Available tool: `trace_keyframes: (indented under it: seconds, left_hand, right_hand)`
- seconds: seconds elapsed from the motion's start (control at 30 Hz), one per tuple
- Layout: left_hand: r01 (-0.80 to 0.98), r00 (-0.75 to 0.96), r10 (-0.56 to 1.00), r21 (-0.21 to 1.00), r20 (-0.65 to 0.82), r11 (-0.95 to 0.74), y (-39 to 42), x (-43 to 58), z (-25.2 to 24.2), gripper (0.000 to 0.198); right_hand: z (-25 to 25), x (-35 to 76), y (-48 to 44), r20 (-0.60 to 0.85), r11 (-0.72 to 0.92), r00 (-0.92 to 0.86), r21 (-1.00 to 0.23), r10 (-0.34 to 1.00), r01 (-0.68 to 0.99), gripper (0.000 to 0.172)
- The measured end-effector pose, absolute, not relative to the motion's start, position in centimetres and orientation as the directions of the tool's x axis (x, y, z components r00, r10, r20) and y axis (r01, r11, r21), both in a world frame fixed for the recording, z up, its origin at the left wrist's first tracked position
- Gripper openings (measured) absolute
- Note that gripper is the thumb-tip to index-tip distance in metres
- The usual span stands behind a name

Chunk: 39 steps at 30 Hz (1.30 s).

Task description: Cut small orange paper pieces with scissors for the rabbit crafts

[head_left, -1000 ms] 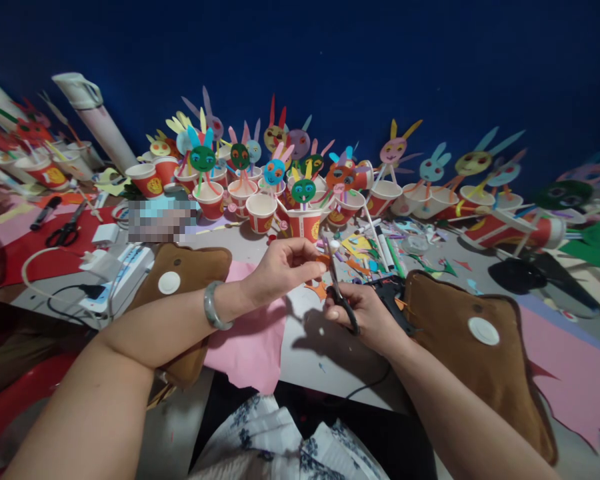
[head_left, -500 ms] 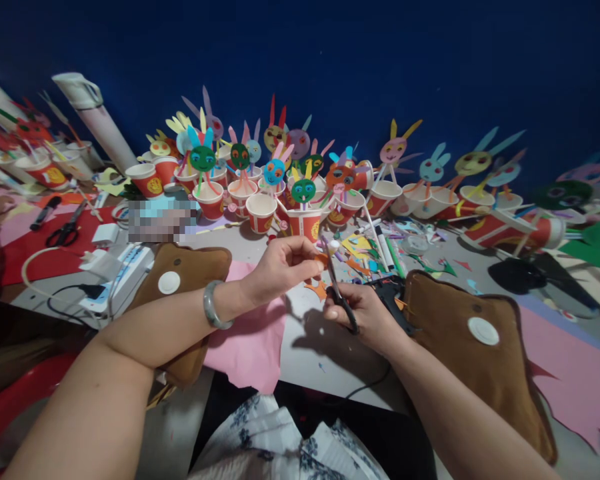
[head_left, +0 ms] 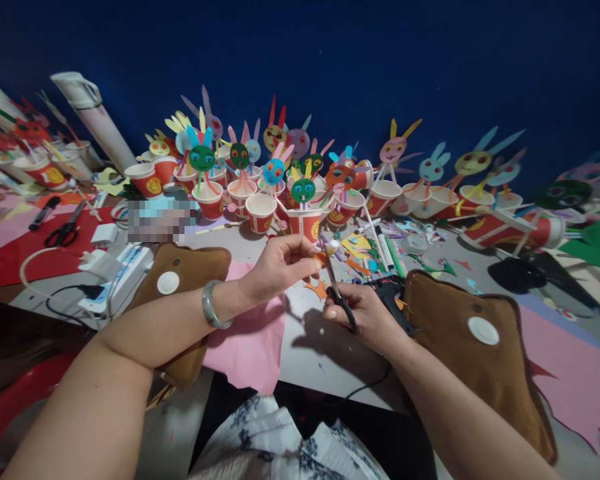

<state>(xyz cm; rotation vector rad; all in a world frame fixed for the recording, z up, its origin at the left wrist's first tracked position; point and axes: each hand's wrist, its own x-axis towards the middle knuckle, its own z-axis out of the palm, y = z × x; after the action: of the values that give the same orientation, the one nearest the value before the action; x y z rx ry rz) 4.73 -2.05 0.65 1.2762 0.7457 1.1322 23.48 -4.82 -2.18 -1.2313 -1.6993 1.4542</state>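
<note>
Pinching a small orange paper piece (head_left: 319, 258), the left hand (head_left: 281, 268) has thumb and forefinger clamped together on it, in the air above the desk (head_left: 303, 363); most of the piece is hidden behind those fingers. It should be almost weightless, thin and flexible, easy to crease or tear, with little risk of slipping in dry fingers. The best hold is probably a light pinch at its edge, leaving the side towards the blades free. Just right of the left fingertips are the scissors (head_left: 337, 292), blades pointing up and away; whether they touch the paper cannot be told. The right hand (head_left: 363, 312) has its fingers closed around the black handles, which look stiff and solid, and should be the safe place to grip, well back from the edges. Just beneath the left fingertips lies a jagged orange scrap (head_left: 317, 289), seemingly just as light. Right of the right hand's fingers sit a black tool (head_left: 391, 299), perhaps a glue gun, and a soft-looking brown pouch (head_left: 445, 333). Beyond both hands' fingers, a red paper cup (head_left: 261, 212) stands upright.
</note>
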Motion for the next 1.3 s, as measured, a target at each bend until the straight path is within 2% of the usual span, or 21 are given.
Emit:
trace_keyframes:
  seconds: [0.3,0.5,0.87,1.3]
  left_hand:
    - [-0.222,0.302,0.939,0.970,0.167,-0.102,-1.93,4.66,0.47,0.008]
    - [-0.242,0.281,0.947,0.966,0.157,-0.088,-1.84,4.71,0.37,0.026]
    - [-0.222,0.279,0.948,0.971,0.153,-0.091,-2.12,4.78,0.69,0.013]
    - [-0.247,0.272,0.946,0.963,0.178,-0.110,-2.04,4.70,0.54,0.011]
  right_hand:
    - [-2.16,23.43,-4.85,-0.145,-0.039,-0.400,-0.965,0.905,0.261,0.052]
    - [-1.99,23.38,-4.86,-0.155,-0.045,-0.390,-0.960,0.907,0.276,0.052]
    - [-2.19,23.43,-4.77,-0.135,-0.021,-0.397,-0.960,0.908,0.279,0.054]
    - [-2.18,23.33,-4.87,-0.148,-0.038,-0.391,-0.961,0.909,0.276,0.054]
